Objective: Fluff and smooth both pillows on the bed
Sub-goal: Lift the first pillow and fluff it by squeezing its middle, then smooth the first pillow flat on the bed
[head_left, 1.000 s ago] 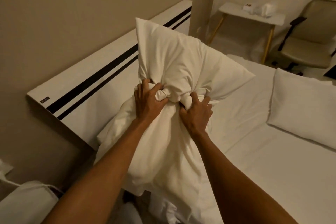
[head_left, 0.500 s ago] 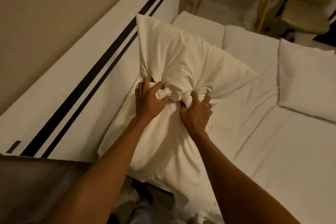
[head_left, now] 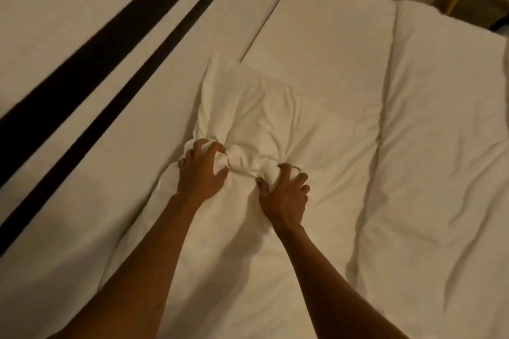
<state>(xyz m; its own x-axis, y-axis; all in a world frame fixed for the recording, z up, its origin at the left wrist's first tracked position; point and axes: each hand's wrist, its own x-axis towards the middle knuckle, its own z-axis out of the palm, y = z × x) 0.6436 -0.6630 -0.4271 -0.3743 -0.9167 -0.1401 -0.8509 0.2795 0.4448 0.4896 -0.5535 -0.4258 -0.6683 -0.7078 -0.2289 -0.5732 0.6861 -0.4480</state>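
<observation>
Now pillow [head_left: 264, 107] bunched between curled fingers [head_left: 209, 151]

The white pillow [head_left: 264, 118] lies flat on the bed against the headboard, its cloth bunched into creases around the grip.

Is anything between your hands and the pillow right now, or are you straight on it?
Nothing visible is in the way. The left hand and right hand are both directly on the pillow, fingers curled into a bunched fold of its white fabric at the middle. The pillow lies on the bed beside the headboard.
</observation>
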